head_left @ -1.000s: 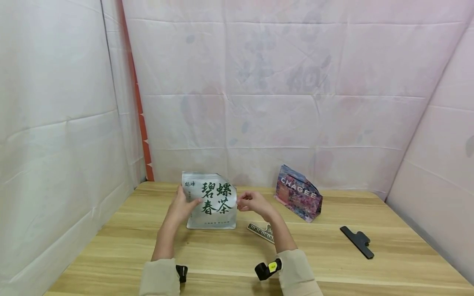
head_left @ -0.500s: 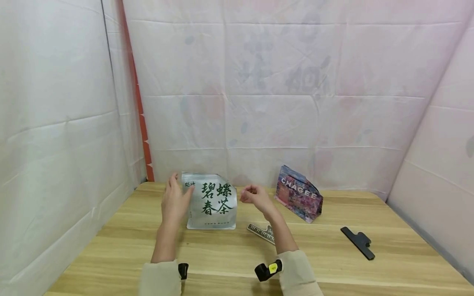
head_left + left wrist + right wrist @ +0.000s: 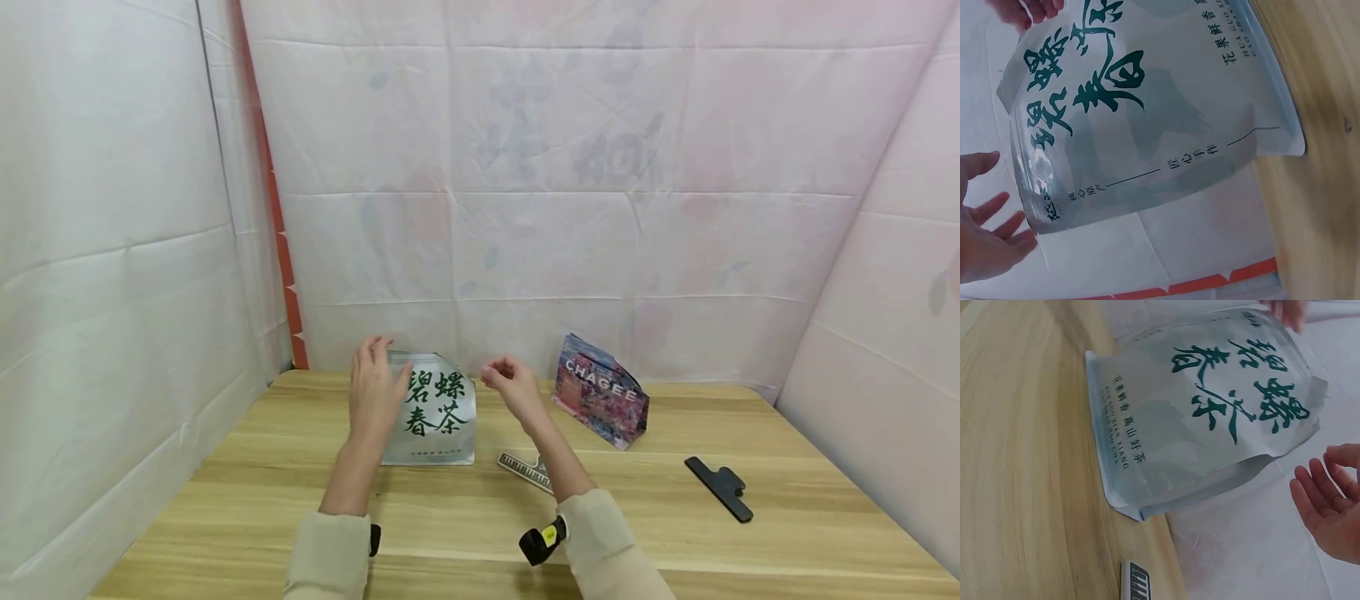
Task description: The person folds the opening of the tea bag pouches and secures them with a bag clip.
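Note:
A silvery white tea bag (image 3: 442,446) with large green characters stands upright on the table, its top right corner folded in. My left hand (image 3: 375,392) is at the bag's upper left corner, overlapping it in the head view. The left wrist view shows that hand's fingers (image 3: 1007,234) spread loosely beside the top edge, holding nothing. Just off the bag's right edge is my right hand (image 3: 517,387), near the top. Its fingers are loosely bent and apart from the bag in the right wrist view, with nothing in them.
A clip with a piano-key pattern (image 3: 525,471) lies near the right forearm, partly hidden by it. To the right stands a colourful CHAGEE bag (image 3: 600,396). A black clip (image 3: 720,489) lies farther right on the wooden table (image 3: 450,533). Pale sheets hang behind.
My left hand has let go of the tea bag's left side and moved up to its top corner. My right hand has come off the right edge and risen slightly. The bag stays put.

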Demonstrator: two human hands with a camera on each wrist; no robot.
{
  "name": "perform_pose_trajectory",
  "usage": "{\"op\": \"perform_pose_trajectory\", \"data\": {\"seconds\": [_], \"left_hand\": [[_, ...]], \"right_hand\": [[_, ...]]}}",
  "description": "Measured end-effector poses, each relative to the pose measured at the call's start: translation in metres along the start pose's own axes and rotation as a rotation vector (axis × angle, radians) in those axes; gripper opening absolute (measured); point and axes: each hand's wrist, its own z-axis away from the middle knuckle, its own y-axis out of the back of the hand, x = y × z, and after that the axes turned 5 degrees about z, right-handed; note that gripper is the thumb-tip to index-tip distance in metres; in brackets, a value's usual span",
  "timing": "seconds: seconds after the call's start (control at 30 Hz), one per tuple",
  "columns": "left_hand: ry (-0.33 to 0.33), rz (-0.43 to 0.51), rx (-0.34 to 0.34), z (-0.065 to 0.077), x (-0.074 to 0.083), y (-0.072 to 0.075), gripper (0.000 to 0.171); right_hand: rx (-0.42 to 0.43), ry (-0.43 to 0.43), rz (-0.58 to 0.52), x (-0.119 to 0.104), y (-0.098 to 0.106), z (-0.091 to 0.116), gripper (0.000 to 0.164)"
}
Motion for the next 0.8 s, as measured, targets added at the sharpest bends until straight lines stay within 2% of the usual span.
{"op": "perform_pose_trajectory", "data": {"seconds": [0.17, 0.3, 0.43, 0.63, 0.8], "left_hand": [[-0.173, -0.110, -0.070, -0.012, 0.005, -0.007, 0.037], [-0.228, -0.171, -0.127, -0.022, 0.008, -0.013, 0.032], [-0.218, -0.225, -0.201, -0.028, 0.009, -0.019, 0.032], [-0.142, -0.330, -0.344, -0.030, 0.009, -0.026, 0.049], [-0.126, -0.376, -0.383, -0.029, 0.010, -0.026, 0.056]], "right_hand": [[0.013, 0.034, 0.058, -0.004, -0.008, -0.005, 0.009], [0.000, 0.060, 0.091, -0.008, -0.013, -0.007, 0.010], [-0.045, 0.097, 0.139, -0.011, -0.015, -0.008, 0.014], [-0.130, 0.110, 0.177, -0.013, -0.017, -0.004, 0.019], [-0.173, 0.110, 0.188, -0.011, -0.018, -0.002, 0.023]]}}
